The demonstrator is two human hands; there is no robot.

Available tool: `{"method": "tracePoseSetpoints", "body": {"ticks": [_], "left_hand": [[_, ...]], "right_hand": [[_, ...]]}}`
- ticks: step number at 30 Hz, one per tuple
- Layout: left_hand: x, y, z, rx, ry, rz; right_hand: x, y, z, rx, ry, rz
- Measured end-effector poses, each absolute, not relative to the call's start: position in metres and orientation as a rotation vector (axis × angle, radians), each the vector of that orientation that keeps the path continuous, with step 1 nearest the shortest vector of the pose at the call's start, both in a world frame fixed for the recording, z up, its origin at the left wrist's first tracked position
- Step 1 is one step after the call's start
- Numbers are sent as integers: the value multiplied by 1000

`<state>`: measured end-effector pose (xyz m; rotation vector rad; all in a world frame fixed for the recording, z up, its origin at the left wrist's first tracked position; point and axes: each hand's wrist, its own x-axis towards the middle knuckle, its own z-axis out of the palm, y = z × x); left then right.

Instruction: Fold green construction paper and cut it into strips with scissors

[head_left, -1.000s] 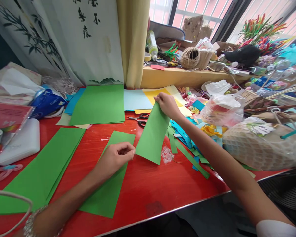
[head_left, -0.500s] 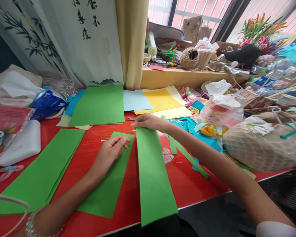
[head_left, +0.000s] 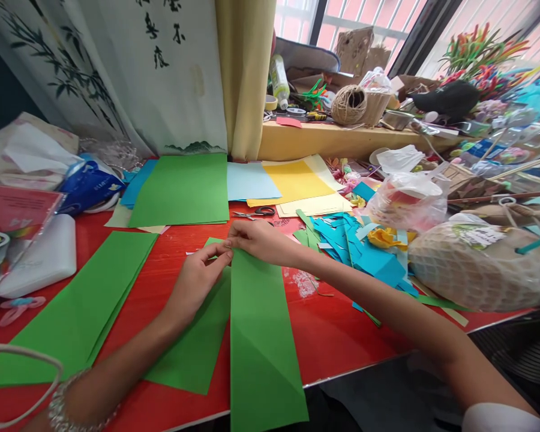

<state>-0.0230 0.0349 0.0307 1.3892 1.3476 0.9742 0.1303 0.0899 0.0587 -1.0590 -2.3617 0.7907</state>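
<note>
A long strip of green paper [head_left: 263,336] is held up by its top end, its lower end hanging past the table's front edge. My right hand [head_left: 258,240] is closed on the strip's top edge, fingers bent toward the left. At the strip's top left corner, the fingertips of my left hand [head_left: 202,273] are pinched together and meet those of my right. Under my left hand lies another green sheet [head_left: 193,351] on the red table, partly covered by hand and strip. Scissors [head_left: 254,212] with dark handles rest just beyond my right hand.
Folded green sheets [head_left: 72,312] lie on the left, a green stack [head_left: 184,189] at the back. Yellow paper [head_left: 297,180] lies beside light blue sheets. Blue paper scraps [head_left: 346,237] and a netted bundle [head_left: 477,261] crowd the right. A white cable [head_left: 31,349] curves in at lower left.
My right hand has brought the green strip left and nearer. My left hand, empty before, now pinches the strip's top corner. The scissors show more fully.
</note>
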Motion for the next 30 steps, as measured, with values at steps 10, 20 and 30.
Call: {"method": "tracePoseSetpoints", "body": {"ticks": [10,20,30], "left_hand": [[-20,31,36,1468,1319,993],[-21,34,34,1455,1285,983],[-20,33,34,1427,1223,966]], "right_hand": [[125,86,54,-1133,-2261,638],[129,94,51,-1124,-2284,522],[134,98,51,-1131,-2230,447]]}}
